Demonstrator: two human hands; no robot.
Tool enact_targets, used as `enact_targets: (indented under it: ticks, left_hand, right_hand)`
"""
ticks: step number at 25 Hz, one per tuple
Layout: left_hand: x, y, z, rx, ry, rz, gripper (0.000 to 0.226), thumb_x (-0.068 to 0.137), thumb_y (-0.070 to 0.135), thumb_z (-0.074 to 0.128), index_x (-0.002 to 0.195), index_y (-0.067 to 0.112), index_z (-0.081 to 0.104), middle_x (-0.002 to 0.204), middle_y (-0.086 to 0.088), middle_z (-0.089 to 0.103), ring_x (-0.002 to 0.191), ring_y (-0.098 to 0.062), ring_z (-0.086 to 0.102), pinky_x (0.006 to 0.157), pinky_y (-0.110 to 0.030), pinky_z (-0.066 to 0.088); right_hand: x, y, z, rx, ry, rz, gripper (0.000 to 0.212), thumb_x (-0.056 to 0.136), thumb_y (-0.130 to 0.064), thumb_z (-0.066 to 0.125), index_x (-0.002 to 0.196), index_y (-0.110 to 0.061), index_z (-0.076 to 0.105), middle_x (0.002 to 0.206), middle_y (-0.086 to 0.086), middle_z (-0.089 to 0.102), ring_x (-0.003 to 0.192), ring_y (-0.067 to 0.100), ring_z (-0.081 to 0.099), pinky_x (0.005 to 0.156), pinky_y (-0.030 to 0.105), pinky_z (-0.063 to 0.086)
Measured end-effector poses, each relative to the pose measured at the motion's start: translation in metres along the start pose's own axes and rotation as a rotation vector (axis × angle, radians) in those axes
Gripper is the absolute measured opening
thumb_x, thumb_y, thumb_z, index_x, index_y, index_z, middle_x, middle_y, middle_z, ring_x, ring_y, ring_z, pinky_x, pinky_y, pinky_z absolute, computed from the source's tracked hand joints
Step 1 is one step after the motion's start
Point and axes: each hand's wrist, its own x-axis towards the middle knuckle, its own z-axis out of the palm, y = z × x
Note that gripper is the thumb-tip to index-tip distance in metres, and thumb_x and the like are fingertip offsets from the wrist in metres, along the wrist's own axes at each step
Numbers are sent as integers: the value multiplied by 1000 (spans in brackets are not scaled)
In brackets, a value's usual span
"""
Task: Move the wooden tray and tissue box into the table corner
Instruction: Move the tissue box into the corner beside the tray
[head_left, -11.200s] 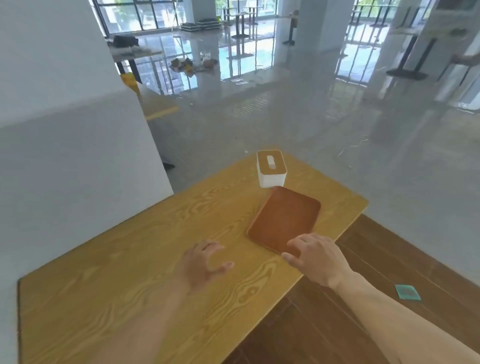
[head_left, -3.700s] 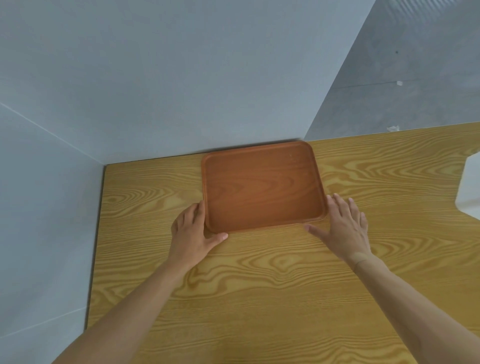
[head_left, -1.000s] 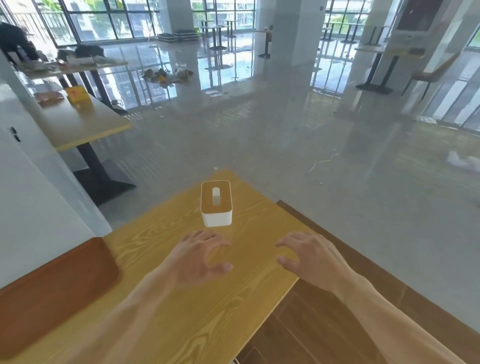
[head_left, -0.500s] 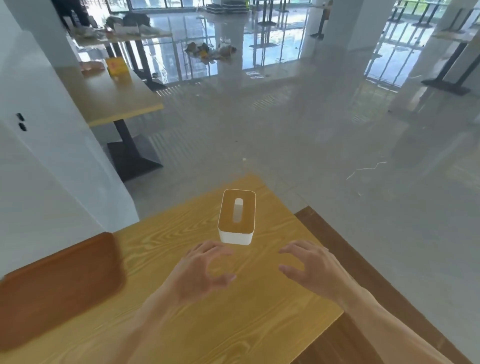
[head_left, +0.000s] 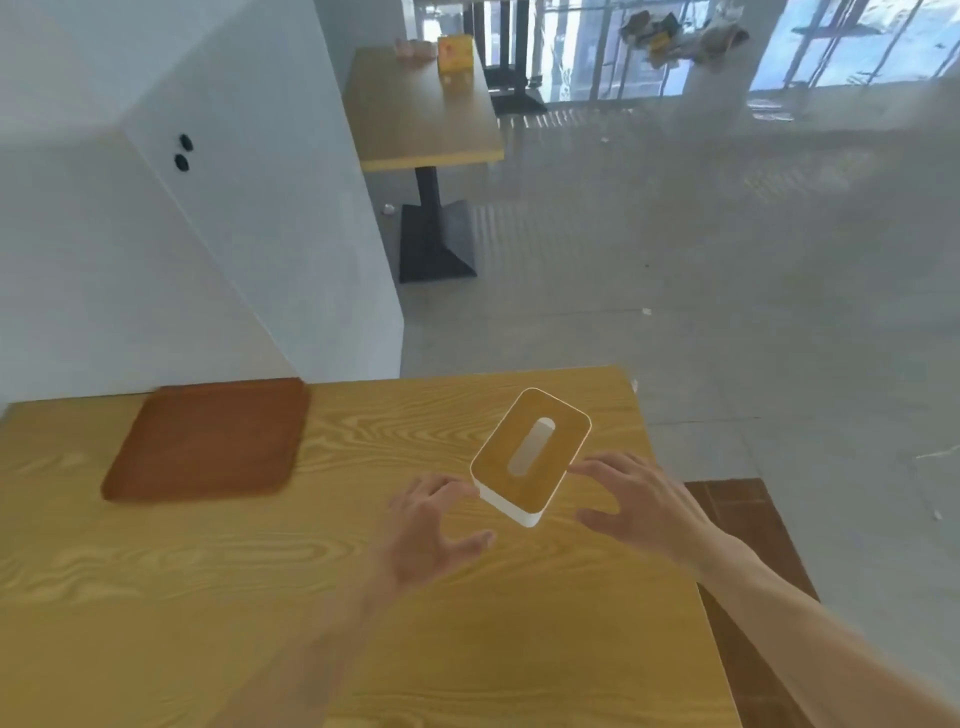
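The tissue box (head_left: 530, 457), white with a wooden lid and an oval slot, stands on the wooden table (head_left: 311, 597) near its far right end. My left hand (head_left: 431, 530) is spread just at the box's near left corner, fingers apart, holding nothing. My right hand (head_left: 639, 504) is spread at the box's right side, fingertips close to the lid edge; contact is unclear. The brown wooden tray (head_left: 208, 439) lies flat at the far left, against the white wall.
A white wall (head_left: 156, 260) borders the table's far left side and ends in a corner pillar. Beyond it stands another wooden table (head_left: 421, 104) on a black base. Grey floor lies past the table's far and right edges; a dark wooden strip (head_left: 748, 545) runs on the right.
Both hands have moved forward to either side of the tissue box. The view has swung left, so the tray now shows fully against the wall.
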Motion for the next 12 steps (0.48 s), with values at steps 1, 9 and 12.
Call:
enact_targets:
  ticks: [1,9,12]
  left_hand:
    - [5,7,4,8,5,-46,69,73,73,59,131,35,58,133,13,54,127,-12,44,109,-38,35]
    - [55,36,52,178,-44,-328,111,72,81,55,156,19,17,160,-3,27,146,-23,24,118,-41,25]
    - [77,35,69,212,-97,-433,126,67,84,54,157,17,-3,166,-8,6,152,-25,4,122,-46,11]
  right_hand:
    - [11,12,-4,-9,-32,-24,61,87,-54,67,140,-29,53,142,-8,55,130,16,50,105,38,43]
    - [120,68,-10,-279,-237,-262,117,73,-66,73,159,-28,3,167,-8,12,154,22,5,122,44,15]
    - [152,70,5,-383,-347,-340,137,63,-68,78,157,-28,-13,166,-8,-9,152,23,-13,123,49,3]
